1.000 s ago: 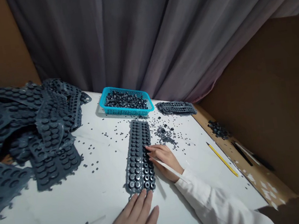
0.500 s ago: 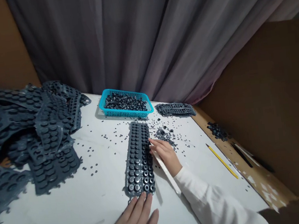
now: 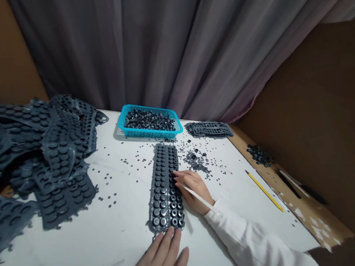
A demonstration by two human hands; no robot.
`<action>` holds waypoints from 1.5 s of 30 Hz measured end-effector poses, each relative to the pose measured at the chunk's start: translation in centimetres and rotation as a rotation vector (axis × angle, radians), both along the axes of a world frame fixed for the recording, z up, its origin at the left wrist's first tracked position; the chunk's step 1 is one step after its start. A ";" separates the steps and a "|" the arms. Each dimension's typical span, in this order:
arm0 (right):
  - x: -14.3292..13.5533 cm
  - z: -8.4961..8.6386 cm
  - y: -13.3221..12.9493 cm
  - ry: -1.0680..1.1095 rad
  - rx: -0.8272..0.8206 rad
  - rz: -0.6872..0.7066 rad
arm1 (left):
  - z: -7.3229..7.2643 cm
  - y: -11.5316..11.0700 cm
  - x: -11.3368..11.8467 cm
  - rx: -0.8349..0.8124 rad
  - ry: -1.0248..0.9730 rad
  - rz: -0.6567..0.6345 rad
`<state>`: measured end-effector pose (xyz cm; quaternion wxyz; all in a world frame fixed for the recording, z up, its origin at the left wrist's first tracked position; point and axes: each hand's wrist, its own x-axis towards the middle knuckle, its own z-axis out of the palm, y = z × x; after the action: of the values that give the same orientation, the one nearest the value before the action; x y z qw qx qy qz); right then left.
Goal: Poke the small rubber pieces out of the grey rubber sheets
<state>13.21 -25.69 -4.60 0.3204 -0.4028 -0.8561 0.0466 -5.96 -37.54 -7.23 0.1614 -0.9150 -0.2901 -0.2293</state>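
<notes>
A dark grey rubber sheet with rows of round moulded knobs lies lengthwise on the white table. The near rows on its right side show ring-shaped tops with centre holes. My left hand rests flat at the sheet's near end, fingers spread and fingertips touching its edge. My right hand is closed around a slim white stick, whose back end points toward my sleeve. The stick's tip meets the knobs on the sheet's right side; the fingers hide exactly where.
A blue basket of small dark rubber pieces stands behind the sheet. Stacked sheets lie to its right, and a large heap of sheets at left. Tiny discs are scattered about. A yellow pencil lies at right.
My right hand has shifted slightly nearer and left along the sheet, and the white stick has turned, now showing a thinner side. My left hand stays in place.
</notes>
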 end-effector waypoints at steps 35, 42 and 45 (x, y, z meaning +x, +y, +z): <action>1.0 -0.2 2.6 -0.332 0.188 0.169 | 0.6 0.0 -0.2 -0.082 0.026 -0.028; 1.3 -0.5 2.6 -0.444 0.263 0.169 | 0.7 0.0 -0.2 -0.150 0.046 -0.055; 1.5 -0.6 2.9 -0.458 0.265 0.179 | 0.6 -0.1 -0.2 -0.156 0.047 -0.057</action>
<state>14.69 -22.80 -5.18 0.1628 -0.2802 -0.9371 -0.1299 -6.18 -37.60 -6.60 0.0899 -0.9377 -0.2771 -0.1891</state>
